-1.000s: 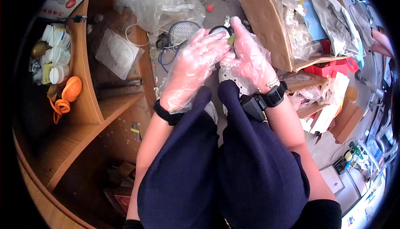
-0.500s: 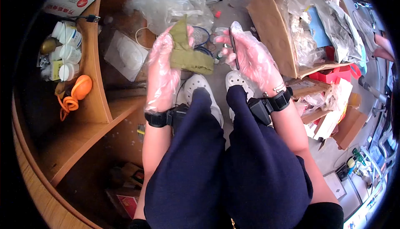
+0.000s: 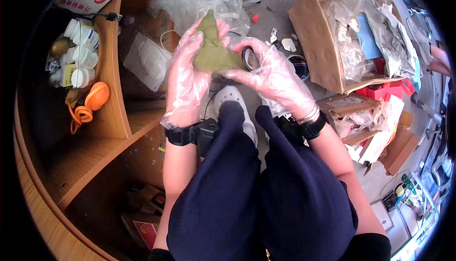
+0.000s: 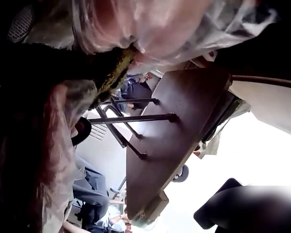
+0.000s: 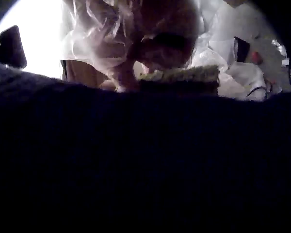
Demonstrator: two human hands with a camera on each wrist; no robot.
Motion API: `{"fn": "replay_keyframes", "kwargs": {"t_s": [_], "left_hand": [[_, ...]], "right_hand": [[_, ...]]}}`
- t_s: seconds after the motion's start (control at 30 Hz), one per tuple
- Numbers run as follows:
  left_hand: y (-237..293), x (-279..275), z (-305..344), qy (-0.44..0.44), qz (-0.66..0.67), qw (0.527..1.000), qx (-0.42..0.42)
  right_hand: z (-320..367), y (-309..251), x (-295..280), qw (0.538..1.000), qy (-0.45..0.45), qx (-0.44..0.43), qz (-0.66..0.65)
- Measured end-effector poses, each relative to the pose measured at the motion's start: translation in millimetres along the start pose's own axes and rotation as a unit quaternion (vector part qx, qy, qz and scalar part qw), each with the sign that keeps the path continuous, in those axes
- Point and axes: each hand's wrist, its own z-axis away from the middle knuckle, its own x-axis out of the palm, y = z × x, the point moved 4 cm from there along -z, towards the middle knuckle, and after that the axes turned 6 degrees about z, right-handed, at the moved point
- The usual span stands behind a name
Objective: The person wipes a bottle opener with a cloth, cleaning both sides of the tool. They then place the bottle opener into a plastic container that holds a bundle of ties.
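Note:
A green cloth (image 3: 213,57) is gripped by the left hand (image 3: 185,85), which wears a clear plastic glove. The gloved right hand (image 3: 275,73) holds a black ring-shaped thing (image 3: 249,58) against the right end of the cloth, thumb below and fingers above it. In the left wrist view, part of the cloth (image 4: 117,72) shows between gloved fingers. Dark fabric fills most of the right wrist view, with the cloth's edge (image 5: 184,74) and the right hand (image 5: 131,34) above it.
Wooden shelves (image 3: 116,71) with white bottles (image 3: 85,56) stand at left. A clear plastic bag (image 3: 190,4) lies ahead. At right are a cardboard box (image 3: 311,47) of wrappings and a smaller box (image 3: 351,104). A white shoe (image 3: 230,97) shows between the knees and hands.
The hands were together, then apart with the green cloth in the left and a dark thing in the right. Now the right hand has moved left and its black ring meets the cloth.

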Motion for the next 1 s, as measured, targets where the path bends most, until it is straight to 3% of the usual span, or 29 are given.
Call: {"fn": "replay_keyframes", "kwargs": {"t_s": [0.03,0.17,0.3,0.37,0.43,0.47,0.5,0.53,0.57,0.63,0.67,0.7,0.73,0.8,0.83,0.9,0.93,0.97,1.0], "left_hand": [[-0.2,-0.2,1.3,0.008,-0.008,1.0,0.0],[-1.0,-9.9,5.8,0.027,-0.049,0.998,0.019],[-6.8,-24.9,8.2,0.057,-0.126,0.99,0.001],[-7.6,-22.0,10.7,0.058,-0.15,0.987,-0.011],[-4.2,-9.2,16.2,0.088,-0.272,0.958,-0.02],[-3.2,-15.1,17.1,0.088,-0.271,0.958,-0.02],[-6.1,-21.5,18.1,0.01,-0.344,0.937,-0.058],[-11.8,-24.8,19.5,-0.07,-0.412,0.903,-0.095],[-14.7,-27.6,19.3,-0.07,-0.411,0.904,-0.094],[-12.1,-29.1,17.6,-0.049,-0.466,0.884,-0.006],[-11.7,-29.0,17.6,-0.022,-0.451,0.892,-0.029],[-11.8,-29.5,17.0,-0.022,-0.451,0.892,-0.03],[-5.6,-26.8,15.8,-0.024,-0.529,0.846,0.064],[3.2,-22.1,16.9,0.015,-0.662,0.719,0.213],[1.4,-19.0,17.0,0.016,-0.662,0.718,0.213],[2.1,-20.6,17.0,0.166,-0.679,0.695,0.166],[-2.0,-28.8,11.7,0.195,-0.624,0.751,0.096],[-8.7,-39.2,8.2,0.195,-0.624,0.751,0.096],[-21.7,-57.1,6.4,0.153,-0.494,0.843,0.149]], "right_hand": [[1.4,-4.2,-1.1,0.998,0.023,0.007,0.063],[5.3,5.6,-5.3,0.995,0.064,0.074,0.023],[4.4,12.8,-8.8,0.993,0.07,0.06,0.074],[5.6,3.9,-16.2,0.994,0.055,0.088,0.037],[6.2,0.4,-20.7,0.992,0.039,0.116,-0.001],[5.6,-1.8,-22.0,0.995,0.035,0.086,-0.038],[5.0,-3.9,-24.0,0.995,0.031,0.055,-0.075],[4.0,-4.2,-28.3,0.998,0.032,0.045,-0.012],[3.8,-4.5,-28.9,0.998,0.031,0.044,-0.01],[5.2,-14.5,-34.5,0.981,0.115,-0.07,0.141],[5.7,-12.6,-34.8,0.981,0.116,-0.07,0.141],[7.7,-13.1,-36.0,0.956,0.139,-0.097,0.238],[9.4,-14.7,-36.1,0.921,0.161,-0.124,0.333],[12.5,-15.1,-34.9,0.922,0.157,-0.119,0.334],[14.3,-15.8,-33.7,0.923,0.154,-0.115,0.334],[7.0,-23.1,-24.6,0.952,0.063,-0.017,0.3],[6.7,-26.0,-17.2,0.958,0.057,-0.035,0.278],[4.9,-32.0,-9.8,0.967,0.0,-0.052,0.249],[5.1,-36.4,-1.9,0.971,-0.061,-0.063,0.222]]}}
